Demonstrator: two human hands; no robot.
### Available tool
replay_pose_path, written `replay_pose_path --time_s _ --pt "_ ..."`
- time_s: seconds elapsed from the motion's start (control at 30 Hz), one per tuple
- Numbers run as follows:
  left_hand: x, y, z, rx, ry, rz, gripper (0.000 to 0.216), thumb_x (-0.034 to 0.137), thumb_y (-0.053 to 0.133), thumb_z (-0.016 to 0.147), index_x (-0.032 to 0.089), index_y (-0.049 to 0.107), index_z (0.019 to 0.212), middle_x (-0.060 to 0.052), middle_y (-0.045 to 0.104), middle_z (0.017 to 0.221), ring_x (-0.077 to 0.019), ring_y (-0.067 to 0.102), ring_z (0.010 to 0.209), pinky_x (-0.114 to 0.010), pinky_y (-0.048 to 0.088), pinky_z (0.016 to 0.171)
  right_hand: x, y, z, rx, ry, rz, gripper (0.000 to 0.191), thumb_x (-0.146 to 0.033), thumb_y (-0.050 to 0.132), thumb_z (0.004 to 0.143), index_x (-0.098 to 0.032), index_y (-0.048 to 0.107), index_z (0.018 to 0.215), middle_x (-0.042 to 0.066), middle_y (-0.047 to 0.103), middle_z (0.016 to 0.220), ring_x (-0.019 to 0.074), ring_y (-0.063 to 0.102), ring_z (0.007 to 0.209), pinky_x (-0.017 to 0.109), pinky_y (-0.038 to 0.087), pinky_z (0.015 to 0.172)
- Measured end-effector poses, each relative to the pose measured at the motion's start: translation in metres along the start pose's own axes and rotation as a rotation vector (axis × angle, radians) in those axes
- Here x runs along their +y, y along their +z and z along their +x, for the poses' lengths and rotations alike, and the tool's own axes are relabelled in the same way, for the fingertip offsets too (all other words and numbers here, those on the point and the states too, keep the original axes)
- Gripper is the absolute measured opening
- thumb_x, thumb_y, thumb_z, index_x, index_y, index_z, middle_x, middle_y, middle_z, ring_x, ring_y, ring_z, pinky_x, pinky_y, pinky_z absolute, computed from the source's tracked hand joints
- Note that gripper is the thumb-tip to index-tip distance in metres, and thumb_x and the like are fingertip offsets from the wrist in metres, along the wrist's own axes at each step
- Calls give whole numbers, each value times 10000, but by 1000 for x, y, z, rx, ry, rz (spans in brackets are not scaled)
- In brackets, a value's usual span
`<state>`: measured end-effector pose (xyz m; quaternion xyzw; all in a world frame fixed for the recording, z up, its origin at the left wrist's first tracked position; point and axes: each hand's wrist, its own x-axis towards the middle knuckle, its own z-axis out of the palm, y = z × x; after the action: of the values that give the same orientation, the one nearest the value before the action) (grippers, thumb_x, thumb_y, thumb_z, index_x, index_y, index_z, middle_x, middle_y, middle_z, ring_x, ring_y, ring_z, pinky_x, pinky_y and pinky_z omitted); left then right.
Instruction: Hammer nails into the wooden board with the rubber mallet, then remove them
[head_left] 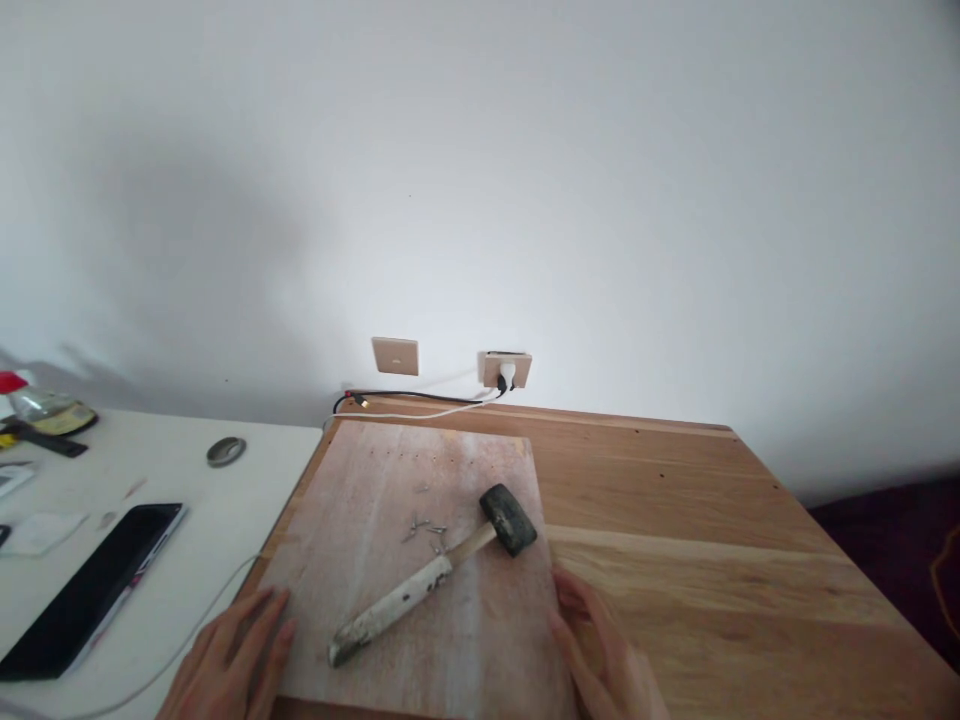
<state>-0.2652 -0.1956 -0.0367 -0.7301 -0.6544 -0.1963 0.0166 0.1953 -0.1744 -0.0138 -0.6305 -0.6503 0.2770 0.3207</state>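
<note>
A flat board [375, 560] with a worn pinkish-white face lies on the wooden tabletop. My left hand [229, 655] is at its near left edge, fingers apart and fingertips touching the edge. At the near right edge is my right hand [604, 650], thumb and fingers apart, their tips against the board. Between the hands, a mallet [409, 597] lies slantwise on the board, its black head [510, 520] far right and its white-smeared handle toward me. Several small metal nails [427, 527] lie loose beside the handle. A row of small marks or holes runs along the board's far side.
To the left stands a white table with a black-screened tablet [97, 580], a round metal lid or dish [226, 452] and a red-capped bottle [52, 410]. A white cable [187, 650] crosses it. Plugs fill a wall socket [507, 372] behind the board, with cables along the wall.
</note>
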Motion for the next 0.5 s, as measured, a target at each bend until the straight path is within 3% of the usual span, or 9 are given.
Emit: replay_pose_path --time_s 0.17,0.27,0.5 --pt "-1 -5 1 57 -134 64 425 488 419 1005 291 713 1240 -78 708 1299 -308 674 1219 -495 584 1038 -3 19 3 20 -226 -160 361 -311 556 1037 -233 622 1383 99 704 1401 260 678 1294 414 599 1068" --pt "-2 -1 -2 57 -134 51 439 510 426 993 294 711 1248 -78 710 1294 -310 671 1226 -491 579 1050 -1 27 2 13 -348 -233 376 -254 551 1031 -222 616 1400 104 718 1380 278 678 1289 428 606 1050" --pt "-7 10 -18 -6 45 70 387 475 463 996 314 750 1199 -81 734 1300 -328 670 1236 -482 628 951 4 25 1 27 -293 -373 297 -320 535 1056 -274 680 1310 71 782 1236 285 731 1159 427 631 919"
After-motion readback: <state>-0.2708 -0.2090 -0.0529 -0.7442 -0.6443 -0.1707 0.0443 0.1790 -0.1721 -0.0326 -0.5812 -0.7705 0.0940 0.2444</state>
